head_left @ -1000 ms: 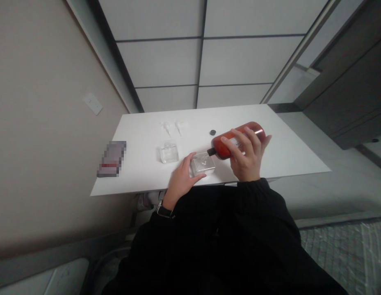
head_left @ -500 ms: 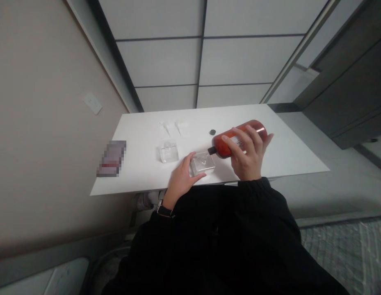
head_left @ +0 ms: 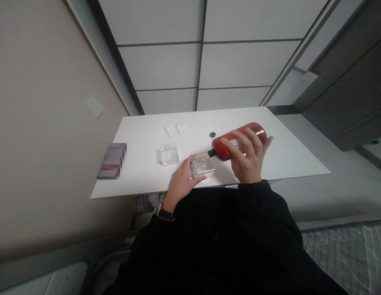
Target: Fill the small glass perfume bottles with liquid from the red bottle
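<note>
My right hand (head_left: 247, 157) is closed around a large amber bottle (head_left: 221, 148) with a black neck. The bottle is tilted left and downward, its mouth just above the right edge of a clear square bottle (head_left: 203, 166). Whether liquid is flowing cannot be made out. Thumb and fingers of my left hand (head_left: 182, 180) clasp the clear bottle's left side on the white table. Left of it stands a second clear bottle (head_left: 169, 155). Two white pump heads (head_left: 172, 130) lie behind that one, and a small black cap (head_left: 213, 134) rests behind the amber bottle's neck.
A blurred-out flat item (head_left: 112, 161) lies at the left end of the white table (head_left: 141, 172). A beige wall with a socket plate (head_left: 94, 106) borders the left side. White panelled doors (head_left: 165, 65) rise behind the table.
The whole view has shifted slightly, so the table sits a little lower. Both hands keep their grips, and the amber bottle stays tilted over the clear one.
</note>
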Motion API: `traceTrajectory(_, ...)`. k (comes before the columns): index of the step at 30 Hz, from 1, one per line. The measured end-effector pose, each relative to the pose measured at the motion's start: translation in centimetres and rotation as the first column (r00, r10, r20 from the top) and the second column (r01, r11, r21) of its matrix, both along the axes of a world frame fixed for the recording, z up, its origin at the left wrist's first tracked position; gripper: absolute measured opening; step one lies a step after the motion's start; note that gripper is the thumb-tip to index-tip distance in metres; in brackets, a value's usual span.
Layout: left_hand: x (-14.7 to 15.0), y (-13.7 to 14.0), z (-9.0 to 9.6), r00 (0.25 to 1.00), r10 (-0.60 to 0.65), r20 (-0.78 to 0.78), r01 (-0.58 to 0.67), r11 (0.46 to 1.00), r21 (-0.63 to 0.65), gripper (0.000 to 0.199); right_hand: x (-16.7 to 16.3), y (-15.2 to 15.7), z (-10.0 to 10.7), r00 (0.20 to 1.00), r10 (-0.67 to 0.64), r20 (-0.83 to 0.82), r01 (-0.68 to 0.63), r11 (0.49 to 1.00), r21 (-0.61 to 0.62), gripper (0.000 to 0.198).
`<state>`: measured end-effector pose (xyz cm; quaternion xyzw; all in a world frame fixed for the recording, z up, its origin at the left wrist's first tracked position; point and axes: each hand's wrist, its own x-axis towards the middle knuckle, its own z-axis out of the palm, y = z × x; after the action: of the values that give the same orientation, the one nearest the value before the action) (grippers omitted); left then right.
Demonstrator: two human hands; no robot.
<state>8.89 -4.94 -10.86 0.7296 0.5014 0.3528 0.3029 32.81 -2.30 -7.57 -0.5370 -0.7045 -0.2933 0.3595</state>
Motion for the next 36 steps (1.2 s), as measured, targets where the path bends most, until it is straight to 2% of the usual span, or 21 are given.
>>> traceTrajectory(7,0.04,-0.01,0.38,1.0,-0.003,-0.008,0.003,1.0,-0.011,0.079,0.12,0.09,-0.19,1.0,0.021,0.008,-0.022,0.999,0.034,0.06)
traceTrajectory(13,0.01,0.06,0.09,1.0,0.002,-0.017,-0.002,1.0,-0.01,0.079,0.19,0.09,-0.26,1.0,0.026,-0.016,-0.026,1.0,-0.002,0.063)
traceTrajectory(19,-0.01,0.14,0.0,1.0,-0.004,-0.008,0.003,1.0,-0.004,0.08,0.17,0.03,-0.01,0.998,0.063,-0.007,-0.063,0.997,0.054,0.062)
traceTrajectory(26,0.09,0.02,0.32,1.0,0.0,-0.017,0.0,1.0,-0.012,0.078,0.06,-0.04,0.39,1.0,0.011,0.003,-0.011,1.0,-0.003,0.056)
traceTrajectory(31,0.03,-0.02,0.39,1.0,-0.007,-0.016,0.007,1.0,0.0,0.077,0.05,-0.24,0.53,1.0,0.014,-0.018,-0.015,0.998,-0.065,0.06)
traceTrajectory(36,0.0,0.0,0.2,1.0,-0.01,-0.012,0.01,1.0,0.003,0.078,0.17,-0.24,0.53,1.0,0.018,0.003,-0.018,0.999,-0.044,0.06)
